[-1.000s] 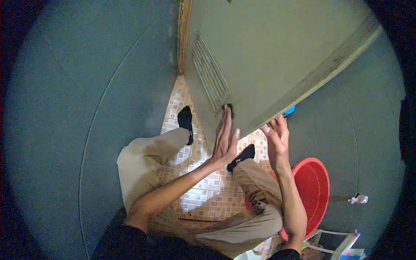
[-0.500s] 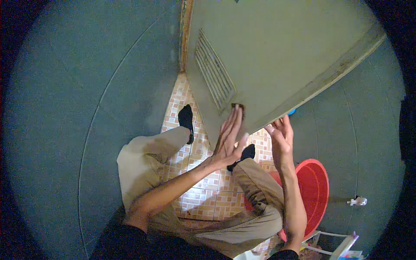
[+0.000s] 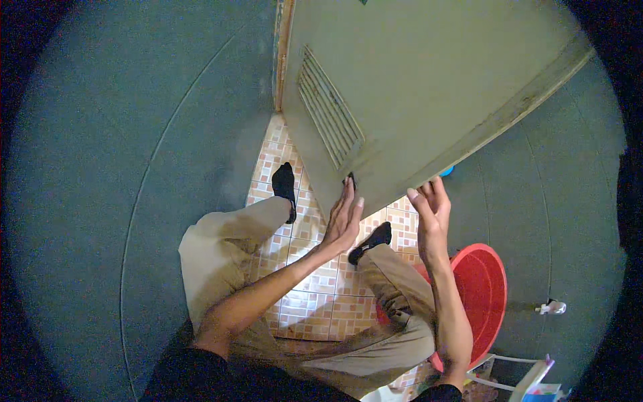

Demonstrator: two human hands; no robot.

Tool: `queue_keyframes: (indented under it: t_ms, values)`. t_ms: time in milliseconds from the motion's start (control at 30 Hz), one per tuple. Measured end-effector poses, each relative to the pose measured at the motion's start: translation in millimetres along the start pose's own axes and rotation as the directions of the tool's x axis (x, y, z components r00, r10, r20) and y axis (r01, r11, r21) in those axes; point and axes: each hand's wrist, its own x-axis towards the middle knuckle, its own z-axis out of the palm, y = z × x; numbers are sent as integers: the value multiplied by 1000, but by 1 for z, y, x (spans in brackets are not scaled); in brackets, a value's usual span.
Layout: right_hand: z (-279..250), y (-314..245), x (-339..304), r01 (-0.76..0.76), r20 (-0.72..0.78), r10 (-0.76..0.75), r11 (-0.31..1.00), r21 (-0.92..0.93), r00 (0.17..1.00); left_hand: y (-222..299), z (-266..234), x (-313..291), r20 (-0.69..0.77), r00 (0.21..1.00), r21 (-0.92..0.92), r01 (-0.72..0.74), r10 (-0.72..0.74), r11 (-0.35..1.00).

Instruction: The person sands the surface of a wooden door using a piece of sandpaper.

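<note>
A greenish-grey door (image 3: 429, 87) with a slatted vent (image 3: 330, 107) stands ajar in front of me. My left hand (image 3: 345, 218) lies against the door's lower part, fingers stretched together over a small dark pad (image 3: 349, 178). Only the pad's edge shows past the fingertips, so I cannot tell its exact kind. At the door's free edge is my right hand (image 3: 434, 214), its thumb on the near face and its fingers curled round the edge.
A red plastic tub (image 3: 479, 295) leans at my right, near a white rack (image 3: 532, 378). A white tap (image 3: 552, 307) sticks out of the grey-green wall (image 3: 516, 221). Wooden frame (image 3: 281, 60) borders the door's left side. My socked feet rest on patterned floor tiles (image 3: 308, 301).
My left hand has slid down and left along the door with the dark pad, to below the vent. The right hand stays at the door's edge.
</note>
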Motion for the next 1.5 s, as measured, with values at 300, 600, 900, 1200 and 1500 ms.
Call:
queue_keyframes:
  t_ms: [300, 600, 900, 1200, 1500]
  values:
    - [0, 2, -3, 21, -15, -21, 999, -26, 1000, 68, -13, 1, 86, 924, 153, -381, 372, 912]
    - [-3, 7, -4, -36, -26, 38, 994, 102, 999, 2, -3, 5, -70, 997, -121, -24, 16, 992]
    - [-6, 2, 0, -81, 68, 69, 978, 193, 995, 36, -6, 3, -85, 978, 11, -188, 189, 982]
    - [11, -9, -6, 13, 33, -14, 999, 39, 999, 32, -13, 4, -43, 929, 129, -359, 367, 924]
    - [-4, -5, -1, -71, 148, 69, 997, 8, 987, 2, -5, 2, -86, 990, 7, -116, 116, 993]
